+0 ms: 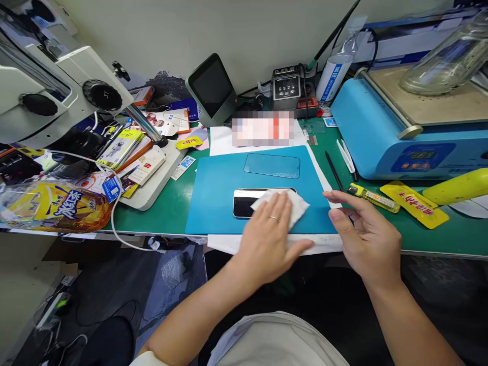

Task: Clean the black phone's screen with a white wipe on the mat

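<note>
Lying flat on a white wipe (300, 207) over a smartphone (242, 206), frame centre: left hand (267, 239), grip spread. Right of centre: right hand (369, 238), grip loosely curled, unclosed.

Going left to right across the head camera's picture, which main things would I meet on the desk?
Yellow-labelled plastic drink bottle, flat yellow packet, flat black-screened phone, white cloth over the phone's right part, slim black pen-like stick, another flat yellow packet with red lettering.
</note>
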### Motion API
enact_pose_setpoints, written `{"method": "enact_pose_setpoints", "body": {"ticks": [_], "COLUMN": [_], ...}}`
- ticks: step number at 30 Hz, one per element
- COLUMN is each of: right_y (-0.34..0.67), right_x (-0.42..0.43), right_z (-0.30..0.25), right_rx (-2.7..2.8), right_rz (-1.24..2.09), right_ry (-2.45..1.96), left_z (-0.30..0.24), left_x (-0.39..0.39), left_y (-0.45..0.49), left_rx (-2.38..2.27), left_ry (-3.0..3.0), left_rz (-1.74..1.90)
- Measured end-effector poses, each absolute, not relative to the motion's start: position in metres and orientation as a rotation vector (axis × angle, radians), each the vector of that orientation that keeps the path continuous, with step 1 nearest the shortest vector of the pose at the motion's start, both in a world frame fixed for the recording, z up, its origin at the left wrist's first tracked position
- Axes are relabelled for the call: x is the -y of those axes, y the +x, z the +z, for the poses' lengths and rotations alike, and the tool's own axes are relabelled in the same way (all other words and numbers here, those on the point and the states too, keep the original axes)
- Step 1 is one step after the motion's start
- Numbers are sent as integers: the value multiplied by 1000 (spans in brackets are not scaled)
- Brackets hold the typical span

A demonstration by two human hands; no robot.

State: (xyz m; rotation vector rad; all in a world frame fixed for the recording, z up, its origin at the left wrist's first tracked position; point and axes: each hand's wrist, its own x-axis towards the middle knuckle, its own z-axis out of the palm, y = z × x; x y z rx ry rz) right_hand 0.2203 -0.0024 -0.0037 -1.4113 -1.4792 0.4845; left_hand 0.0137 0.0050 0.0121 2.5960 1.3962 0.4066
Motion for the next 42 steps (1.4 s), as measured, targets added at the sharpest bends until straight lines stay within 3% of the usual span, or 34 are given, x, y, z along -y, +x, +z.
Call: {"method": "enact_pose_setpoints", "body": {"ticks": [5,14,23,31,42], "right_y": [215,216,213,210,208], "right_x": [4,3,-3,-5,-6], "right_z": [1,4,5,2,-4], "right_rx": [1544,1655,1843,2002,2137], "right_rz": [389,346,302,202,62], "right_ry": [-1435,-1436,-1409,-1440,-1427], "left_z": [11,17,12,18,18], "left_x": [-23,25,-20,24,3], "left_y": [-11,20,16,-1,12], "left_rx": [-1679,-1474,-1558,-1555,-1567], "left_ry": [2523,2610,2582,2608,2596], "left_rz": [381,397,442,379,447]}}
